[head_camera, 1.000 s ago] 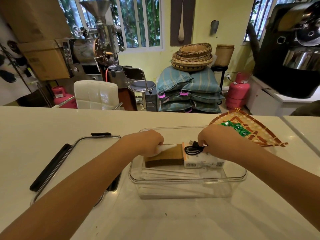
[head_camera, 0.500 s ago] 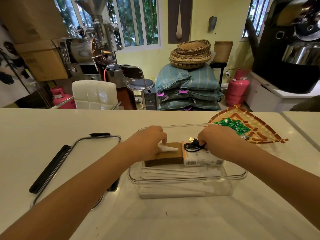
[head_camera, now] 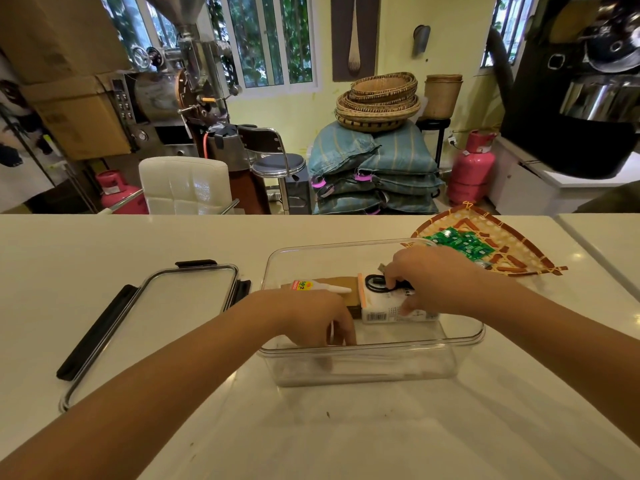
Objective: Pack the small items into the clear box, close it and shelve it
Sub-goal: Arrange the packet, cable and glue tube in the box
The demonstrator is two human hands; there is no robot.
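On the white counter my left hand has let go of the glue tube, now reaching empty into the clear box at 6 o'clock, while my right hand pinches the black cable; packing continues.

Your white counter has the clear box in the middle, its lid just left, woven tray behind right.

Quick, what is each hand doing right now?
Left hand: inside the clear box, fingers reaching down; whether it grips anything cannot be told.
Right hand: fingers closed on the black cable.
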